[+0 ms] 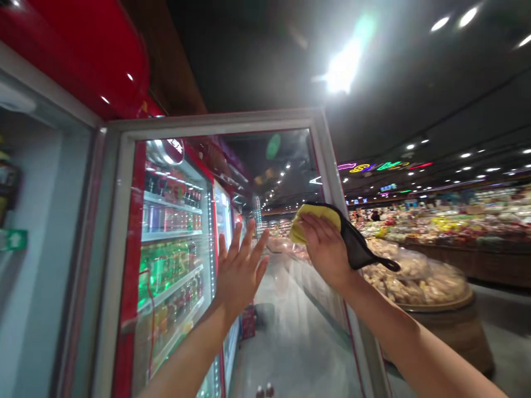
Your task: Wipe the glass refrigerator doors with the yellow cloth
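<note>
An open glass door [290, 326] of a red drinks fridge [120, 354] stands in front of me, framed in grey metal. My right hand [326, 243] presses a yellow cloth with dark grey backing [360, 243] against the pane near its right edge. A black loop hangs from the cloth's corner, over the door frame [332, 160]. Spread fingers show on my left hand [239, 265], which is empty and held up at the glass, left of the cloth. Whether its palm touches the pane I cannot tell.
Through the glass appear fridge shelves with green bottles [170, 265] and a grey floor aisle. On the right stands a round wooden display [443, 326] heaped with bagged goods [415, 276]. The fridge's pale inner wall [53, 221] is at the left.
</note>
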A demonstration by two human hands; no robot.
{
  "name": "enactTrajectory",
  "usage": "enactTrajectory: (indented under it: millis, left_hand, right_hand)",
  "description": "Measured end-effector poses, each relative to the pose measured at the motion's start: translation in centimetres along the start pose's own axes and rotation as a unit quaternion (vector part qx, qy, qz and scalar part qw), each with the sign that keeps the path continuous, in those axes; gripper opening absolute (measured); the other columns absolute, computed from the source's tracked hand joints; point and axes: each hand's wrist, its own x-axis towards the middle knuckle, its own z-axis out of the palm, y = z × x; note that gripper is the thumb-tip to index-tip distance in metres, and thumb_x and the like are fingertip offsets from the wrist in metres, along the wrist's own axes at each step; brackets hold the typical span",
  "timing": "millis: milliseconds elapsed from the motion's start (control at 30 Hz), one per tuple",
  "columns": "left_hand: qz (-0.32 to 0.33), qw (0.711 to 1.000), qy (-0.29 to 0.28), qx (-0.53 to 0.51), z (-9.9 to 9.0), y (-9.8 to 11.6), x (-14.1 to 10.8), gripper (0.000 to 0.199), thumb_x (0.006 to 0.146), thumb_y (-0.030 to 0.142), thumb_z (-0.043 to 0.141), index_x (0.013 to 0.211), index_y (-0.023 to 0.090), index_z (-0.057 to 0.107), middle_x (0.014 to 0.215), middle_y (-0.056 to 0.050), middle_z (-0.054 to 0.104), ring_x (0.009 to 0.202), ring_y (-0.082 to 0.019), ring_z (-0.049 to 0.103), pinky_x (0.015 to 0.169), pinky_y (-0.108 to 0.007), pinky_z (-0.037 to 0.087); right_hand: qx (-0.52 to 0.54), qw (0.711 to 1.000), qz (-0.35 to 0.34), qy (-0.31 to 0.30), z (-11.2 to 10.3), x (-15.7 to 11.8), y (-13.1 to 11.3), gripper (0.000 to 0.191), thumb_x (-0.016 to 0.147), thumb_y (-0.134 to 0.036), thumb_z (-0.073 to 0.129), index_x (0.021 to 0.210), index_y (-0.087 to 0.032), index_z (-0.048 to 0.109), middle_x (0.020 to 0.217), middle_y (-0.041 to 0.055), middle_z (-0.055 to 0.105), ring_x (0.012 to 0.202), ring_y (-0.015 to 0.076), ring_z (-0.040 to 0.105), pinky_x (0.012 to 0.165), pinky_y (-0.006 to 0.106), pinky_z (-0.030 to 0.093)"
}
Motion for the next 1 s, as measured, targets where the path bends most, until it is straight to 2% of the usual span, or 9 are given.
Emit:
enactTrajectory:
  millis: [100, 233, 333, 433, 567, 667, 767, 900, 1000]
  left_hand:
    - [0.023, 0.999, 0.019, -0.019, 0.8, -1.7, 0.1, 0.069, 0.099, 0.043, 0.050, 0.160, 0.036, 0.020, 0.168, -0.002, 0.023, 0.156, -0.028, 0.019, 0.128, -0.054, 0.005]
    - [0.033, 0.998, 0.047, -0.034, 1.8, -2.3, 0.0, 0.068, 0.098, 0.045, 0.051, 0.159, 0.036, 0.022, 0.167, -0.003, 0.025, 0.155, -0.029, 0.023, 0.128, -0.057, 0.007]
    - [0.029, 0.997, 0.065, -0.040, 2.4, -2.4, -0.2, 0.067, 0.098, 0.045, 0.051, 0.159, 0.034, 0.024, 0.166, -0.003, 0.029, 0.154, -0.028, 0.025, 0.128, -0.056, 0.007]
    - [0.026, 0.996, 0.066, -0.049, 3.0, -2.5, -0.4, 0.067, 0.098, 0.047, 0.052, 0.158, 0.034, 0.027, 0.165, -0.003, 0.031, 0.154, -0.027, 0.025, 0.128, -0.054, 0.007]
    - [0.024, 0.996, 0.074, -0.048, 3.8, -2.7, -0.5, 0.065, 0.099, 0.046, 0.050, 0.158, 0.034, 0.028, 0.165, -0.002, 0.030, 0.155, -0.028, 0.023, 0.128, -0.054, 0.008]
    - [0.024, 0.995, 0.089, -0.038, 4.4, -2.8, -0.5, 0.064, 0.099, 0.046, 0.049, 0.158, 0.033, 0.028, 0.165, -0.003, 0.031, 0.154, -0.027, 0.025, 0.129, -0.053, 0.007]
    - [0.024, 0.995, 0.091, -0.029, 5.2, -2.9, -0.6, 0.066, 0.098, 0.045, 0.052, 0.158, 0.032, 0.028, 0.164, -0.003, 0.033, 0.154, -0.026, 0.027, 0.129, -0.052, 0.007]
    - [0.031, 0.995, 0.089, -0.034, 5.5, -3.8, -0.8, 0.066, 0.098, 0.044, 0.052, 0.158, 0.030, 0.028, 0.161, -0.003, 0.038, 0.152, -0.024, 0.030, 0.130, -0.049, 0.008]
    - [0.021, 0.996, 0.084, -0.031, 4.9, -5.4, -0.6, 0.068, 0.098, 0.042, 0.051, 0.159, 0.027, 0.026, 0.161, -0.005, 0.039, 0.152, -0.024, 0.030, 0.130, -0.049, 0.010]
  right_hand:
    - [0.013, 0.998, 0.059, 0.008, 0.9, 2.2, 0.9, 0.046, 0.087, 0.000, 0.047, 0.128, -0.018, 0.062, 0.133, 0.0106, 0.068, 0.122, 0.0260, 0.064, 0.106, 0.044, 0.052]
    - [0.054, 0.978, 0.183, 0.089, 2.0, 9.6, 1.9, 0.047, 0.093, -0.013, 0.048, 0.138, -0.023, 0.056, 0.132, 0.0078, 0.068, 0.118, 0.0253, 0.067, 0.102, 0.041, 0.055]
    - [0.020, 0.987, 0.147, 0.066, 3.9, 13.5, 1.7, 0.042, 0.100, -0.026, 0.047, 0.141, -0.021, 0.055, 0.148, 0.0085, 0.057, 0.142, 0.0302, 0.047, 0.118, 0.051, 0.039]
    - [-0.019, 0.995, 0.098, -0.010, 5.6, 12.9, 1.7, 0.046, 0.102, -0.034, 0.046, 0.146, -0.022, 0.051, 0.157, 0.0084, 0.047, 0.149, 0.0353, 0.034, 0.121, 0.061, 0.028]
    - [-0.022, 0.997, 0.070, -0.006, 7.1, 12.5, 4.3, 0.051, 0.103, -0.031, 0.039, 0.152, -0.021, 0.042, 0.160, 0.0114, 0.042, 0.149, 0.0296, 0.036, 0.120, 0.053, 0.035]
    - [-0.029, 0.991, 0.130, 0.028, 8.8, 16.7, 6.2, 0.049, 0.102, -0.029, 0.038, 0.149, -0.019, 0.045, 0.155, 0.0152, 0.046, 0.146, 0.0306, 0.041, 0.117, 0.052, 0.039]
    - [-0.038, 0.985, 0.169, 0.005, 10.8, 20.1, 5.4, 0.048, 0.103, -0.030, 0.039, 0.147, -0.013, 0.047, 0.154, 0.0187, 0.048, 0.145, 0.0336, 0.041, 0.117, 0.054, 0.037]
    - [0.034, 0.998, 0.025, -0.038, 11.9, 17.1, 3.5, 0.058, 0.100, -0.031, 0.046, 0.155, -0.013, 0.036, 0.157, 0.0138, 0.045, 0.149, 0.0285, 0.037, 0.122, 0.049, 0.034]
    - [0.085, 0.995, -0.032, -0.046, 11.8, 14.2, 5.0, 0.055, 0.097, -0.025, 0.048, 0.151, -0.021, 0.043, 0.156, 0.0076, 0.049, 0.146, 0.0251, 0.042, 0.123, 0.046, 0.035]
